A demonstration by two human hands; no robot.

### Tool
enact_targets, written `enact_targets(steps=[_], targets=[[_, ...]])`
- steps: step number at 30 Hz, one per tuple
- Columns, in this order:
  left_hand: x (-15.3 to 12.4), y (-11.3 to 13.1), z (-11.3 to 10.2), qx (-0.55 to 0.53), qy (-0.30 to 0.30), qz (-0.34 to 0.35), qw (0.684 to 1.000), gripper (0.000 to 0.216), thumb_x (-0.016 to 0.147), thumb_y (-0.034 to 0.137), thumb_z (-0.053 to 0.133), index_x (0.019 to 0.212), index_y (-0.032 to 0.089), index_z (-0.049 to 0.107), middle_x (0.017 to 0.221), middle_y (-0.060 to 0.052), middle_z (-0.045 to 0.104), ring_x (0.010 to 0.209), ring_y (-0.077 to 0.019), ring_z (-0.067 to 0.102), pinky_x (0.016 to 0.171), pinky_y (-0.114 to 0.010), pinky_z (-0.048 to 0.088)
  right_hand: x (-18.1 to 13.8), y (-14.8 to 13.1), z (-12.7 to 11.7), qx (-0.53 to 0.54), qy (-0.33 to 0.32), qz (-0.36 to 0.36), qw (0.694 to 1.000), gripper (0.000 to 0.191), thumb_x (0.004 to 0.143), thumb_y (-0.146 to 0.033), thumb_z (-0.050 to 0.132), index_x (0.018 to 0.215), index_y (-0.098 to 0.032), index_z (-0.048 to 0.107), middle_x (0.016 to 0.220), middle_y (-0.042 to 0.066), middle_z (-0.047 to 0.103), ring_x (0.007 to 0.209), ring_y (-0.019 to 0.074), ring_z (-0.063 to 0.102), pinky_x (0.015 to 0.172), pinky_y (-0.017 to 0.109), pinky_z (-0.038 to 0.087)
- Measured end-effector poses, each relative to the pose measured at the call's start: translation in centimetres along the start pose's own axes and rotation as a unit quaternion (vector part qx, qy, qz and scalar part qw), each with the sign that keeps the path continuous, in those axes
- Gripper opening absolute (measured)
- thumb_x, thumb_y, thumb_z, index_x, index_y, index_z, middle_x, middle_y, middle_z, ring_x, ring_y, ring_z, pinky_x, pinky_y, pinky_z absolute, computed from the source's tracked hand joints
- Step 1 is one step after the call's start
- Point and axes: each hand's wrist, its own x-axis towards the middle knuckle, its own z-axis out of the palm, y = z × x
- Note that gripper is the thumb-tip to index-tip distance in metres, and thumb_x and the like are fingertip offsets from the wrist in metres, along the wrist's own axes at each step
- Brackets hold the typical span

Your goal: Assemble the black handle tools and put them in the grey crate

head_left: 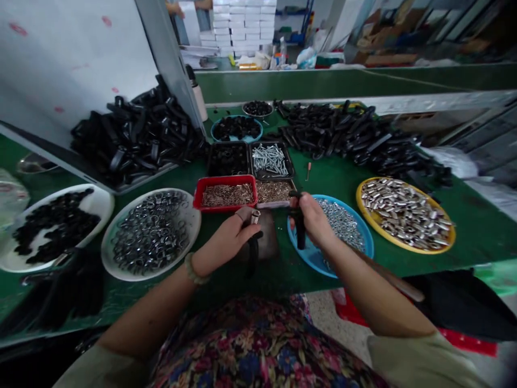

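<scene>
My left hand [228,234] is closed, with a small coiled metal spring [255,216] at its fingertips. A curved black part [252,253] hangs below the same fingers. My right hand [315,218] is wrapped round a black handle-like piece [300,230], above the left side of a blue tray [370,250] of small silvery nuts [343,223]. Between and below the hands lies a dark flat plate [269,237] on the green table. Just beyond my left hand is a red tray [197,196] of small copper-coloured pins [228,194].
To the left are a white basin [109,258] of metal rings and another white basin [103,202] of black pieces. A yellow tray [452,237] of metal sleeves stands right. Screws [270,158] fill a black tray. Black handles [339,129] are heaped behind; a screwdriver [309,170] lies nearby.
</scene>
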Motion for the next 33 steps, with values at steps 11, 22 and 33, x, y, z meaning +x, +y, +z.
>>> enact_targets(steps=[11,22,33], targets=[[-2.2,0.1,-1.0,0.057,-0.059,0.057,0.995,0.025,0.094,0.033,0.048,0.107,0.018,0.062,0.102,-0.006,0.068,0.092,-0.02,0.062,0.087,-0.031,0.046,-4.4,-3.2,6.5,-0.097,-0.087,-0.006,0.991,0.043,0.093,-0.057,0.044,0.069,-0.021,0.048,0.061,-0.004,0.046,0.046,0.0095,0.045,0.036,0.021,0.036],[-3.1,0.3,-0.4,0.054,-0.02,0.068,0.996,0.025,0.096,0.033,0.044,0.102,0.016,0.061,0.097,-0.006,0.067,0.091,-0.0191,0.062,0.084,-0.028,0.046,-6.6,-2.2,10.9,-0.073,0.041,-0.018,0.996,0.04,0.094,-0.059,0.038,0.076,-0.024,0.046,0.067,-0.002,0.045,0.055,0.0119,0.047,0.044,0.022,0.039],[-4.5,-3.3,-0.5,0.246,0.011,0.114,0.962,0.037,0.092,0.018,0.046,0.128,0.02,0.051,0.114,-0.008,0.06,0.105,-0.0219,0.057,0.096,-0.036,0.044,9.5,-0.5,8.5,-0.63,-0.146,-0.193,0.738,0.023,0.088,-0.032,0.058,0.097,-0.015,0.069,0.112,0.016,0.063,0.114,0.0322,0.045,0.098,0.048,0.032]])
